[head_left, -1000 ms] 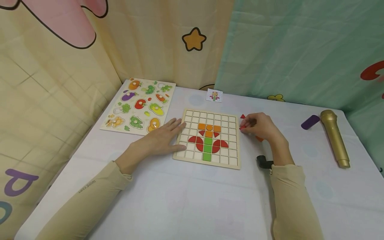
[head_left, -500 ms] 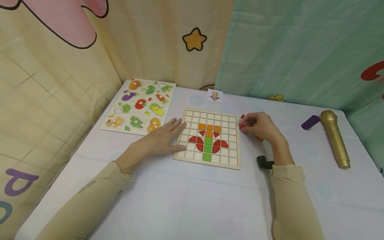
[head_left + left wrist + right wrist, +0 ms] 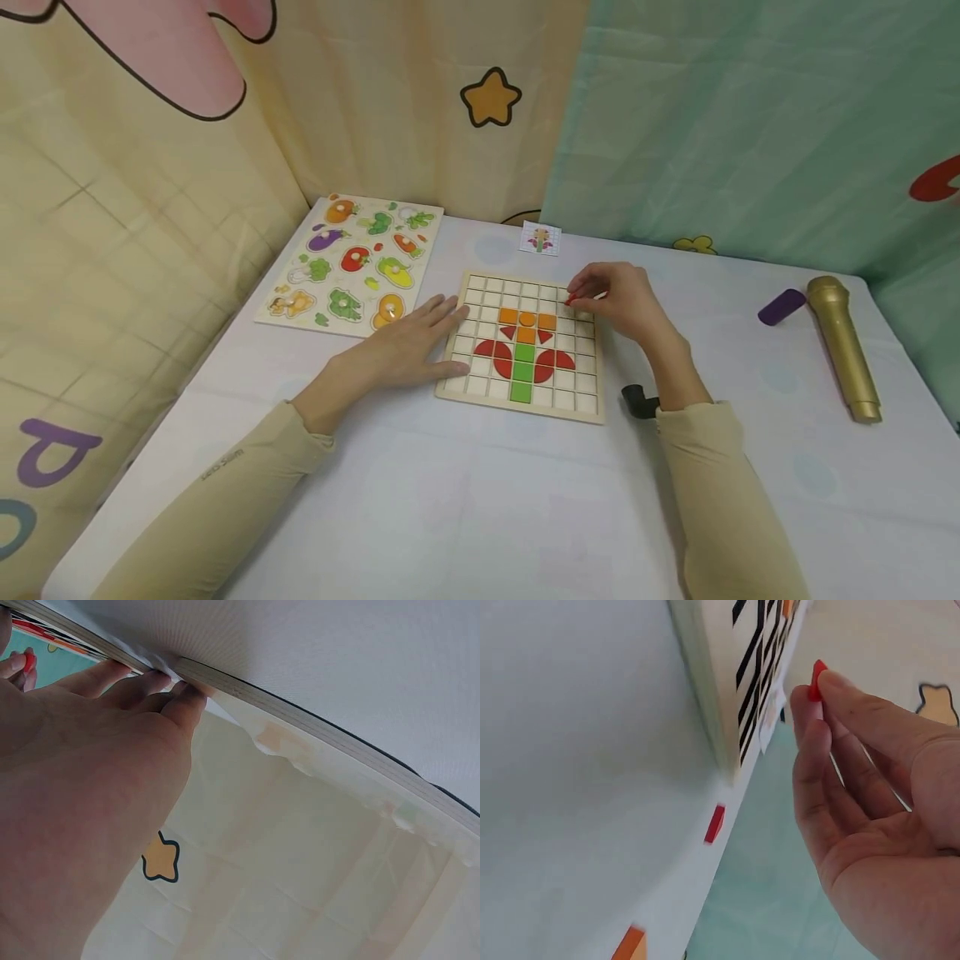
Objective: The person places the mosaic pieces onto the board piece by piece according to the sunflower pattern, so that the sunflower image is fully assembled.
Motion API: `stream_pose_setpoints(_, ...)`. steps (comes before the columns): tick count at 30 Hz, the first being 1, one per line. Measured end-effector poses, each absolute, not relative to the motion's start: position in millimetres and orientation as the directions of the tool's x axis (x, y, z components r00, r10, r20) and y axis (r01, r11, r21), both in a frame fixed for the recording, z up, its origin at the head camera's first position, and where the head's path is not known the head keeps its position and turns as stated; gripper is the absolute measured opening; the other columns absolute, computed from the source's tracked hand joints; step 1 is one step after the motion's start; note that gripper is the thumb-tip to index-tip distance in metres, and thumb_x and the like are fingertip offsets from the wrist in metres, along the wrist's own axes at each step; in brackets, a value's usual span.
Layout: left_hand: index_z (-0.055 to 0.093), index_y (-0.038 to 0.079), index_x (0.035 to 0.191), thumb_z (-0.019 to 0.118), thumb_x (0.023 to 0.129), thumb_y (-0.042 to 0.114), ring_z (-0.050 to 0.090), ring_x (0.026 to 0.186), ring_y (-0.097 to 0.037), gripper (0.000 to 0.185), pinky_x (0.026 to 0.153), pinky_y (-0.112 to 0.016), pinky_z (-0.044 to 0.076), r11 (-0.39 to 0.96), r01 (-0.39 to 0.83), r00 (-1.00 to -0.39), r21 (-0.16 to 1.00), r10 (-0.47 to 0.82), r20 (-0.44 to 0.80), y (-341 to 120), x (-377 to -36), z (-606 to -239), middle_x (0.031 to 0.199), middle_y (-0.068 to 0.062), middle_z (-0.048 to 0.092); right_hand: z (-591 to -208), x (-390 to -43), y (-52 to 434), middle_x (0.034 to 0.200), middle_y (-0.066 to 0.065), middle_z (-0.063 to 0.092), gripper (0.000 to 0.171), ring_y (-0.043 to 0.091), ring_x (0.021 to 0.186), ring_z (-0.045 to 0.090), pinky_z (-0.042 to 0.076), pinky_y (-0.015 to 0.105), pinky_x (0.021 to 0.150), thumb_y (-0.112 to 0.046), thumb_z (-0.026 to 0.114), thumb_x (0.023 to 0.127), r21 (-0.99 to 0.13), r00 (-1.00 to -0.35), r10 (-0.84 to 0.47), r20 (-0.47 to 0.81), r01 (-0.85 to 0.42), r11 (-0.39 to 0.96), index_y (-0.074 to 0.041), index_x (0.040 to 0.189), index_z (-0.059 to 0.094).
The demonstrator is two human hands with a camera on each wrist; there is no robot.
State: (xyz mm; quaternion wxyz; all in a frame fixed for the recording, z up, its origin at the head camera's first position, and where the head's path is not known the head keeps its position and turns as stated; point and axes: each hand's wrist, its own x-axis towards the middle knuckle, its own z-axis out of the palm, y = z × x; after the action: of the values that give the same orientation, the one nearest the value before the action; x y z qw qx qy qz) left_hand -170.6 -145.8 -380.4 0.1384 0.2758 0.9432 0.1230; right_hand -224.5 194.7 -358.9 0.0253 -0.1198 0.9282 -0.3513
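One piece: small flat red wooden tile (image 3: 572,298), above the gridded wooden puzzle board (image 3: 592,410), far right part.
Right hand (image 3: 621,297): pinches the tile at its fingertips.
Left hand (image 3: 405,348): flat, fingers straight on the board's left edge.

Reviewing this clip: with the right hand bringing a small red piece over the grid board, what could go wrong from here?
1. The right hand holds the red piece in a fingertip-only grip; it could slip and drop among the placed tiles.
2. The hand hangs just above the orange tiles; lowering it might nudge them out of their cells.
3. The left hand rests flat on the board edge; if it lifts, the board may slide on the table.
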Motion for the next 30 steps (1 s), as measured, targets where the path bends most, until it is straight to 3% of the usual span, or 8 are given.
stream_pose_setpoints(8,0.016,0.018,0.171,0.059,0.1,0.066,0.006,0.165,-0.033,0.096,0.132,-0.054,0.019,0.825,0.476,-0.814,0.303,0.545,-0.203,-146.6,-170.9,-380.2,0.178,-0.008,0.009,-353.7,-244.4,159.0,0.097,0.008,0.079,0.011,0.027,0.097,0.071,0.053,0.045,0.095,-0.013,0.081,0.094,-0.611,-0.931,-0.365,0.02,-0.3,0.733,-0.008,0.104,0.081)
stream_pose_setpoints(16,0.017,0.017,0.171,0.059,0.1,0.065,0.007,0.165,-0.033,0.095,0.132,-0.053,0.019,0.827,0.474,-0.815,0.304,0.542,-0.205,-147.2,-171.0,-380.6,0.178,-0.009,0.01,-351.3,-257.1,129.6,0.104,0.007,0.079,0.013,0.026,0.099,0.068,0.057,0.041,0.096,-0.011,0.077,0.097,-0.586,-0.876,-0.47,-0.109,-0.325,0.742,-0.009,0.109,0.082)
stream_pose_setpoints(22,0.018,0.018,0.171,0.058,0.1,0.066,0.007,0.165,-0.032,0.094,0.132,-0.053,0.02,0.825,0.479,-0.814,0.299,0.545,-0.2,-146.6,-171.4,-381.7,0.178,-0.007,0.01,-351.0,-257.6,119.3,0.102,0.008,0.078,0.018,0.026,0.097,0.066,0.058,0.039,0.094,-0.011,0.078,0.097,-0.565,-0.878,-0.458,-0.138,-0.31,0.764,-0.009,0.115,0.077)
stream_pose_setpoints(30,0.018,0.019,0.171,0.058,0.099,0.067,0.007,0.166,-0.031,0.095,0.132,-0.052,0.02,0.826,0.481,-0.812,0.293,0.546,-0.205,-145.2,-172.1,-381.5,0.179,-0.007,0.01,-351.6,-258.8,117.4,0.101,0.007,0.078,0.008,0.027,0.101,0.065,0.056,0.042,0.098,-0.01,0.076,0.098,-0.545,-0.861,-0.496,-0.112,-0.364,0.755,-0.008,0.105,0.079)
